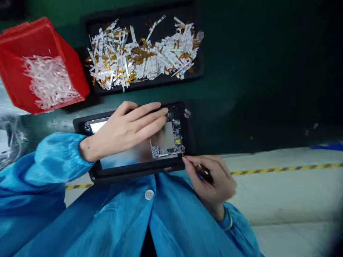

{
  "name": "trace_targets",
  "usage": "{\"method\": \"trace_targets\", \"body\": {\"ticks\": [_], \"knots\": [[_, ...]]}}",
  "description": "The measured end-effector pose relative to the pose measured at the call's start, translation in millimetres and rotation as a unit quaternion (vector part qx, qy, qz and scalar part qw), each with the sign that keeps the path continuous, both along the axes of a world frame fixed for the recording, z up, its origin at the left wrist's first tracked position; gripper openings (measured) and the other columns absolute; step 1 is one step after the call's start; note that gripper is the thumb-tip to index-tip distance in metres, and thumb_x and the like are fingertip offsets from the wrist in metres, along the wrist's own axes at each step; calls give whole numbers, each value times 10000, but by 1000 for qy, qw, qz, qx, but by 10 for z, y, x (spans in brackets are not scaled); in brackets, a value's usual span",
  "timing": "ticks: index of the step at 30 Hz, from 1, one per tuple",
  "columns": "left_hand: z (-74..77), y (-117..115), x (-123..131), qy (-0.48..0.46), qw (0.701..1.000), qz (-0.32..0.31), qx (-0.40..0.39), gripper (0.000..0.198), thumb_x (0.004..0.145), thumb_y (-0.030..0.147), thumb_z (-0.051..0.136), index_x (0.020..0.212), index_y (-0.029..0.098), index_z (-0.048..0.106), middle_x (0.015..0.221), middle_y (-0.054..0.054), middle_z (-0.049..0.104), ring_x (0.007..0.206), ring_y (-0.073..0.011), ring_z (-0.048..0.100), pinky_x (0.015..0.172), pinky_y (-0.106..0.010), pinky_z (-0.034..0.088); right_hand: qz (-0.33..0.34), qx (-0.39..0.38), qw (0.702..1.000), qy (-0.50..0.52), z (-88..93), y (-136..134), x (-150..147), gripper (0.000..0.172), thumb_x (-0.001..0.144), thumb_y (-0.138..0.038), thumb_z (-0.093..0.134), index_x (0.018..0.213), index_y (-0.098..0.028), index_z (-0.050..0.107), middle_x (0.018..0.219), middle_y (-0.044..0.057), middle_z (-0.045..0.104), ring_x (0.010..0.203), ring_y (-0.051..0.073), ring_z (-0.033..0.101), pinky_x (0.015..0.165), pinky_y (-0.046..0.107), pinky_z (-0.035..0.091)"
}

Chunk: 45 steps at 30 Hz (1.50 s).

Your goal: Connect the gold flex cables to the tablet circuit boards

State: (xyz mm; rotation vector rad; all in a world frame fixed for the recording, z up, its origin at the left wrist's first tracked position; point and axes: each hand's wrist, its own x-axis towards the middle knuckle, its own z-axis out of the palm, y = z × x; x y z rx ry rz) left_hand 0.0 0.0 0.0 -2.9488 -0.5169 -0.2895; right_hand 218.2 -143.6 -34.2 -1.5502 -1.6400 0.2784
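Observation:
A black-framed tablet (134, 157) lies open-backed on the mat, with a bare circuit board (168, 137) and a metal shield plate at its far end. My left hand (128, 130) rests flat across the tablet, fingers extended and touching its upper edge, holding nothing. My right hand (209, 176) sits at the tablet's near right corner, fingers closed on a small dark tool (204, 173). The tool's tip is partly hidden by my fingers, and I cannot tell its exact kind.
A black tray (150, 84) holds a heap of white and amber flexible strips. A red bin (72, 76) of white shreds sits tilted at left. The dark green mat (254, 89) ends at a pale floor with yellow-and-black tape (286, 169). My blue sleeves and smock fill the bottom.

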Motion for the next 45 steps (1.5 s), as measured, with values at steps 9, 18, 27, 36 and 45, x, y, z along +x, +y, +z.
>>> {"method": "trace_targets", "body": {"ticks": [9, 18, 27, 36, 45], "knots": [[145, -57, 258, -15, 995, 57, -84, 210, 1028, 247, 438, 1158, 124, 547, 1190, -106, 689, 1105, -282, 638, 785, -396, 481, 88, 115, 983, -113, -129, 5, 195, 236, 813, -56, 731, 993, -209, 726, 740, -20, 659, 594, 90, 581, 570, 236, 517], [43, -191, 490, -21, 962, 35, -269, 291, 894, 366, 662, 996, 167, 476, 1071, -112, 570, 944, -283, 527, 675, -349, 371, 243, 125, 946, -176, 11, 157, 412, 174, 869, -60, 650, 1027, -106, 705, 767, 15, 679, 564, 102, 530, 492, 285, 449], [26, -154, 480, -59, 949, 49, -304, 55, 927, 201, 498, 894, 188, 456, 944, -61, 547, 854, -212, 491, 696, -341, 370, 208, 115, 959, -151, 21, 239, 336, 89, 854, -68, 696, 934, -105, 685, 731, 21, 689, 573, 87, 546, 526, 254, 477], [109, -175, 229, -87, 946, 62, -308, 80, 955, 244, 497, 928, 169, 509, 964, -69, 541, 865, -204, 495, 724, -351, 387, 262, 112, 947, -151, 53, 290, 340, 113, 858, -67, 689, 971, -64, 688, 718, 39, 689, 584, 104, 537, 499, 258, 455], [64, -240, 125, -86, 944, 68, -312, 106, 984, 249, 480, 969, 162, 540, 987, -65, 544, 900, -200, 489, 737, -351, 343, 256, 107, 945, -175, 76, 287, 335, 96, 855, -56, 687, 946, -89, 687, 703, 7, 678, 555, 81, 551, 482, 237, 463]]}}
